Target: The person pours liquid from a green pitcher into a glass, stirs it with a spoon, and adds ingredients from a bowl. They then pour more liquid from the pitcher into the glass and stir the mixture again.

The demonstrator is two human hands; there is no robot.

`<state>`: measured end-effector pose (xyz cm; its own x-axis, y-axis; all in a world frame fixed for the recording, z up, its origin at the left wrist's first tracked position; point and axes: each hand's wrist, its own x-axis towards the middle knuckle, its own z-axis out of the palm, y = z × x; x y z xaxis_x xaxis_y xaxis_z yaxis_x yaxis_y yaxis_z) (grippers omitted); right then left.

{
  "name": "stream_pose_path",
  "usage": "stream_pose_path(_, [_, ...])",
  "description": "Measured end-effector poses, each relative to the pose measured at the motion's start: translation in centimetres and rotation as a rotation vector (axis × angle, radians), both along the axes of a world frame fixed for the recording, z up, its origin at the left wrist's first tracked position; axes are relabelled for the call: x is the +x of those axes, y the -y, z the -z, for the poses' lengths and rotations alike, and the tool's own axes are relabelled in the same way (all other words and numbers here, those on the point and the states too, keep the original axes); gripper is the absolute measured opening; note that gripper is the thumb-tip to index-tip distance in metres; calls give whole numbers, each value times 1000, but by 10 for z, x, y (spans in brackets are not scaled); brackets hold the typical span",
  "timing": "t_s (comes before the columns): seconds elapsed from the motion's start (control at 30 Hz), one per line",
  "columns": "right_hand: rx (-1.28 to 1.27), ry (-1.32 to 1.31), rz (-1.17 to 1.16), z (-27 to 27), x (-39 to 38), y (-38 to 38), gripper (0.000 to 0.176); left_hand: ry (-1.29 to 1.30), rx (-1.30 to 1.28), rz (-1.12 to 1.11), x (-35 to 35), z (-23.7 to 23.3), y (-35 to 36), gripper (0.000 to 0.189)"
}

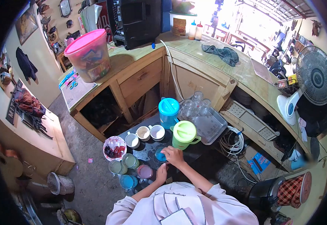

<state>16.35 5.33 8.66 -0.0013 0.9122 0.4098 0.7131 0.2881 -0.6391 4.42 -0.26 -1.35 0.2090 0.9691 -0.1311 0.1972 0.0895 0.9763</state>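
Note:
My right hand (pixel 174 155) is over a glass of blue liquid (pixel 159 155), its fingers pinched together at the rim. What they hold, if anything, is too small to make out. Just below that glass, my left hand (pixel 161 174) has its fingers closed near the glass's lower side; their grip is hidden. To its left stand a glass mug of pink drink (pixel 144 171), a mug of blue drink (pixel 128 182) and two mugs of pale drink (pixel 130 161). A green lidded pitcher (pixel 185 134) and a blue lidded pitcher (pixel 168 112) stand beyond my hands.
Three white cups (pixel 143 133) and a bowl of dark and red pieces (pixel 114 148) share the dark low table (pixel 143 154). Upturned glasses (pixel 196 103) stand on a metal tray (pixel 210 127). A wooden counter (pixel 141 62) curves around, bearing a pink-lidded tub (pixel 90 58) and a fan (pixel 315 77).

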Motion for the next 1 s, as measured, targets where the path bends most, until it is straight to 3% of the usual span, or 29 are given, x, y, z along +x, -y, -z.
stream_pose_path(0.13, [49,-94,-51,0,-2,1,6,-108,15,22,0,-21,0,41])
stream_pose_path(0.33, [117,-111,35,-1,0,0,5,-63,53,-9,1,-17,1,40])
stream_pose_path(0.43, [-11,-89,-67,-3,-1,1,6,-47,37,-32,1,-16,2,40])
stream_pose_path(0.53, [15,14,23,-5,-1,2,6,-111,27,16,0,-31,1,40])
stream_pose_path(0.63, [21,-176,-61,0,-5,1,7,-133,54,-6,0,-27,2,40])
stream_pose_path(0.73, [-5,51,25,-2,-2,3,7,-122,59,-21,1,-24,2,41])
stream_pose_path(0.93, [35,-110,-58,7,-3,-4,7,-104,57,-16,1,-25,2,42])
stream_pose_path(1.0, [49,-32,11,2,-4,-1,7,-100,53,-22,0,-24,2,42])
